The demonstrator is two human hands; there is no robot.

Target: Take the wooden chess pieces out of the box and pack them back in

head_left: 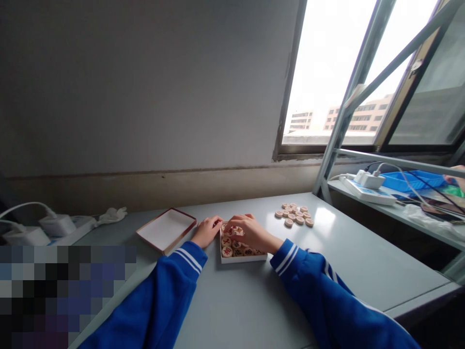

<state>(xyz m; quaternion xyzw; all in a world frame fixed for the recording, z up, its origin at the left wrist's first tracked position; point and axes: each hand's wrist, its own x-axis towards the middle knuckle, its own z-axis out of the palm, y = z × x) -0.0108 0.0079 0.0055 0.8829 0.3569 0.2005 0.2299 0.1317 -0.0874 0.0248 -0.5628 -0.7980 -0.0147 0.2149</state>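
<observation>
We've got a small white box [241, 260] sitting on the grey table [232, 305], and it's pretty well loaded with round Chinese chess pieces [227, 252], some marked in red and some in a dark colour. The ones at the near side of the box are easy to see, the rest are mostly under our right hand [250, 231]. That hand comes in from the right of the box and arches over it, fingers bent down toward the pieces inside; honestly we can't tell if they're pinching one or just touching. Our left hand [207, 230] is at the far left corner of the box, fingers close together and a bit curled, tips right by the edge, though we can't say if they actually grip it. Both our sleeves [156, 291] are blue with white stripes and run toward us on either side of the box. Just left of the box, past our left hand, lies a shallow lid [167, 228], white inside with a reddish-brown rim. Off to the right of the box and a bit further back there's a bunch of loose pieces [299, 220], all lying flat and close together. Way left of the box we have a white power strip [78, 230] with plugs in it, and far right of it a shelf [385, 207] holding another strip [368, 191] and a blue basket [410, 180].
</observation>
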